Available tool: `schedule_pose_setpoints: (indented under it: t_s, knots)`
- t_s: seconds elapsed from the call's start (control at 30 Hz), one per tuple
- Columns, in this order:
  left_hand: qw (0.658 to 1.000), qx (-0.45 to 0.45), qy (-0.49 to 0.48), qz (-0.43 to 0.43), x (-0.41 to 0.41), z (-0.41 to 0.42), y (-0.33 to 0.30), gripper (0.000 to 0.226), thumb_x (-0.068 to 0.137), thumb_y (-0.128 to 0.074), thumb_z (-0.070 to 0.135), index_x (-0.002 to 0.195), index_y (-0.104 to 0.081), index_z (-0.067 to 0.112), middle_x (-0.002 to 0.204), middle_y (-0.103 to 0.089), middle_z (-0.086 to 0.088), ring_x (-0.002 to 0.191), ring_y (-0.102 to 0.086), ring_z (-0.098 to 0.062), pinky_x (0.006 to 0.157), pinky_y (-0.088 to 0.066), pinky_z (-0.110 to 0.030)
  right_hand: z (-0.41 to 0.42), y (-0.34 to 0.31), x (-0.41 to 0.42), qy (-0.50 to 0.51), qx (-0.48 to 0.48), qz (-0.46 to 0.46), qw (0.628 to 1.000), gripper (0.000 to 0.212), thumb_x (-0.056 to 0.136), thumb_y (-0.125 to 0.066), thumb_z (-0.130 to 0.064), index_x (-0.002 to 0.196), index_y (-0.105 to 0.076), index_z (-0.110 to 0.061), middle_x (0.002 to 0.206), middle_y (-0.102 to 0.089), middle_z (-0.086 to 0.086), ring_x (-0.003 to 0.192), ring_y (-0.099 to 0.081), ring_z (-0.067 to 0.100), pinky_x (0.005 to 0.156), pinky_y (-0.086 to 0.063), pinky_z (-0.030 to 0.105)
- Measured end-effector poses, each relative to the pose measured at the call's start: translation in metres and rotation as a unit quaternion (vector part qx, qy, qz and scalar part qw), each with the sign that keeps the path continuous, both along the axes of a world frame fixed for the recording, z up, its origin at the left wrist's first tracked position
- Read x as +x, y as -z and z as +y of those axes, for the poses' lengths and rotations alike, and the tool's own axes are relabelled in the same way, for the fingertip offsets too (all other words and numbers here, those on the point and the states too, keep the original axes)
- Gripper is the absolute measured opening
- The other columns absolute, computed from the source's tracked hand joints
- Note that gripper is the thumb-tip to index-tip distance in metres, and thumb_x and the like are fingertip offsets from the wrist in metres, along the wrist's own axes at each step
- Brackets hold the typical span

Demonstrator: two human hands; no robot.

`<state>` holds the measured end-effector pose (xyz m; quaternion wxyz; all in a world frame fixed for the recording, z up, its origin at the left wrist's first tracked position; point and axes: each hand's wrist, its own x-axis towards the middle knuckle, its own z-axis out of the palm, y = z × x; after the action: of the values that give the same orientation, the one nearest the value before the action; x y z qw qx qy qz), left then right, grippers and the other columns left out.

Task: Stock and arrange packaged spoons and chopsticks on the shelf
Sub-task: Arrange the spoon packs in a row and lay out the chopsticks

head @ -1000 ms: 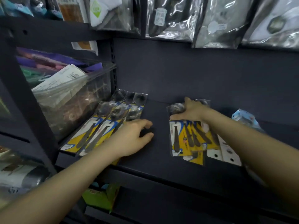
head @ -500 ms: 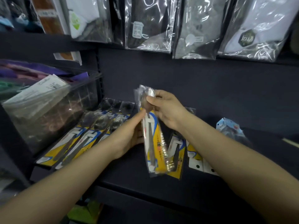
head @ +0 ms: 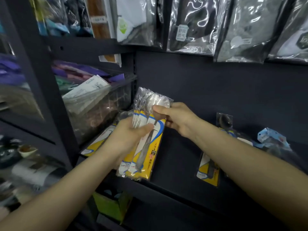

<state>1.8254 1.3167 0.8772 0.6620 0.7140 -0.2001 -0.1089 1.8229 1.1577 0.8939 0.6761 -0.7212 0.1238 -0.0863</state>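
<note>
A stack of packaged spoons (head: 146, 140) was held upright above the shelf (head: 176, 165) by 2 hands, the right hand (head: 176, 120) pinching its top, the left hand (head: 128, 137) gripping its middle, its long axis running down toward the shelf edge.

Both hands hold a fanned stack of clear-wrapped spoon packets with yellow cards (head: 146, 147) above the dark shelf (head: 175, 164): the left hand (head: 128, 135) grips the middle, the right hand (head: 176, 119) pinches the top. Another yellow spoon packet (head: 209, 170) lies to the right.
</note>
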Motion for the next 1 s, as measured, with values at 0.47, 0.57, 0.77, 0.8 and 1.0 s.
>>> schedule_pose_setpoints:
  t_s: [0.47, 0.57, 0.77, 0.8, 1.0]
  knots:
    - [0.991, -0.036, 0.016, 0.131, 0.023, 0.053, -0.005, 0.022, 0.092, -0.046, 0.009, 0.079, -0.064, 0.009, 0.052, -0.069, 0.001, 0.045, -0.064, -0.01, 0.041, -0.049, -0.015, -0.062, 0.022, 0.05, 0.22, 0.032, 0.079, 0.972, 0.006, 0.09, -0.052, -0.008, 0.093, -0.057, -0.009, 0.071, -0.055, 0.005, 0.059, -0.053, 0.016, 0.046, -0.042, 0.025]
    - [0.987, -0.046, 0.027, 0.152, 0.027, 0.055, -0.003, 0.022, 0.092, -0.047, 0.01, 0.081, -0.066, 0.009, 0.057, -0.071, -0.002, 0.048, -0.066, -0.014, 0.045, -0.052, -0.019, -0.065, 0.026, 0.061, 0.258, -0.004, 0.076, 0.963, 0.019, 0.087, -0.061, -0.011, 0.104, -0.055, -0.007, 0.072, -0.056, 0.007, 0.055, -0.053, 0.016, 0.034, -0.043, 0.017]
    - [0.984, -0.048, 0.063, 0.161, 0.032, 0.049, 0.007, 0.022, 0.092, -0.047, 0.01, 0.085, -0.067, 0.007, 0.065, -0.073, -0.004, 0.056, -0.069, -0.016, 0.05, -0.054, -0.022, -0.069, 0.038, 0.073, 0.279, -0.052, 0.113, 0.952, 0.03, 0.09, -0.054, -0.004, 0.062, -0.045, -0.007, 0.062, -0.044, 0.008, 0.052, -0.043, 0.017, 0.05, -0.038, 0.026]
    - [0.984, -0.042, 0.067, 0.16, 0.033, 0.048, 0.009, 0.02, 0.091, -0.048, 0.011, 0.088, -0.068, 0.008, 0.069, -0.074, -0.005, 0.06, -0.069, -0.018, 0.056, -0.056, -0.024, -0.071, 0.039, 0.072, 0.291, -0.061, 0.109, 0.948, 0.031, 0.089, -0.053, -0.002, 0.06, -0.044, -0.008, 0.061, -0.044, 0.008, 0.052, -0.044, 0.016, 0.049, -0.039, 0.026]
    - [0.983, -0.032, 0.074, 0.163, 0.031, 0.037, 0.01, 0.016, 0.089, -0.054, 0.012, 0.093, -0.068, 0.007, 0.069, -0.074, -0.004, 0.059, -0.069, -0.017, 0.055, -0.056, -0.025, -0.064, 0.036, 0.057, 0.242, -0.256, 0.121, 0.928, 0.01, 0.094, -0.048, -0.017, 0.085, -0.045, -0.017, 0.083, -0.045, 0.0, 0.074, -0.053, 0.014, 0.063, -0.038, 0.024]
